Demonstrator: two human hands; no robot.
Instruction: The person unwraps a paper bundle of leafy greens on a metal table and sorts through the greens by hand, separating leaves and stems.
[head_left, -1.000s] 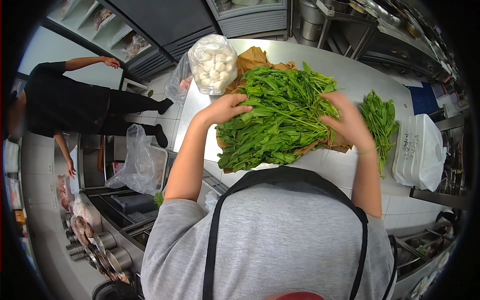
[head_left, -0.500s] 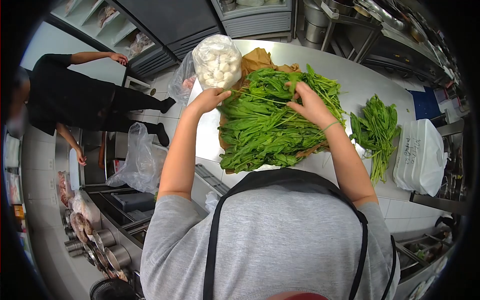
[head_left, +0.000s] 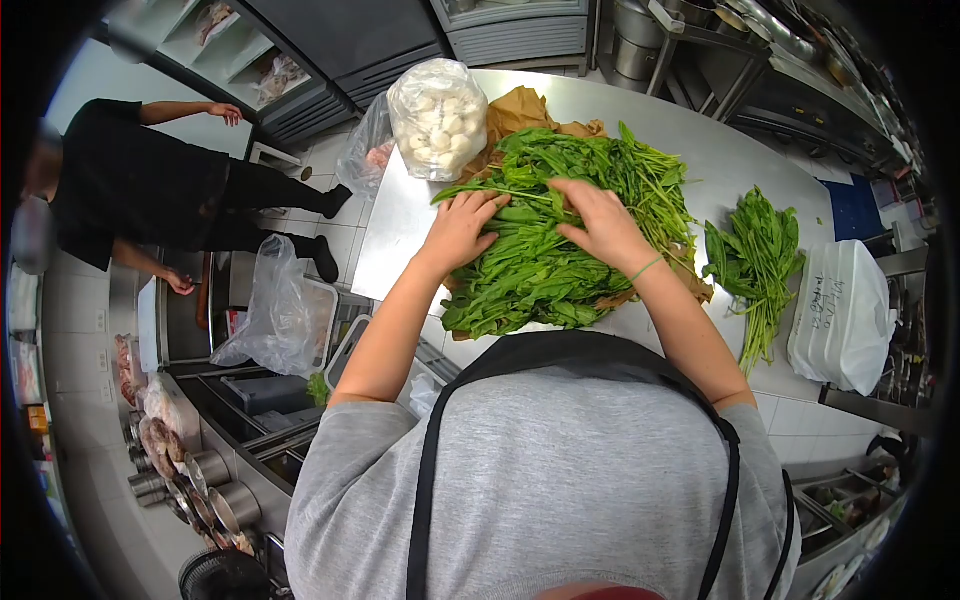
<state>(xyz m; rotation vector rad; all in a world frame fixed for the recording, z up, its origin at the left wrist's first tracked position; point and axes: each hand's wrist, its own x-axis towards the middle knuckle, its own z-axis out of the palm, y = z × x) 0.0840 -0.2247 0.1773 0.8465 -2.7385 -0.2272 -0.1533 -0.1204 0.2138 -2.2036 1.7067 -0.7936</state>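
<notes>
A large heap of long-stemmed leafy greens (head_left: 540,270) lies on brown paper (head_left: 518,110) on a steel table. My left hand (head_left: 462,232) rests on the heap's left side, palm down, fingers stretched over the leaves and thumb apart. On the upper middle of the heap lies my right hand (head_left: 603,228), its fingers reaching left and its thumb spread away. A green band circles the right wrist. Leaves partly hide both sets of fingertips. Off to the right lies a smaller bunch of greens (head_left: 758,250), its stems pointing toward me.
A clear bag of white rounded pieces (head_left: 438,120) stands at the table's (head_left: 650,100) far left corner. White containers in a plastic bag (head_left: 838,315) sit on the right. A person in black (head_left: 150,190) stands at the left. A plastic-covered bin (head_left: 285,310) is low on the left.
My left hand has moved right and nearer, from the pile's edge onto the leaves. My right hand has come down slightly. The stem stretched between them now lies on the pile.
</notes>
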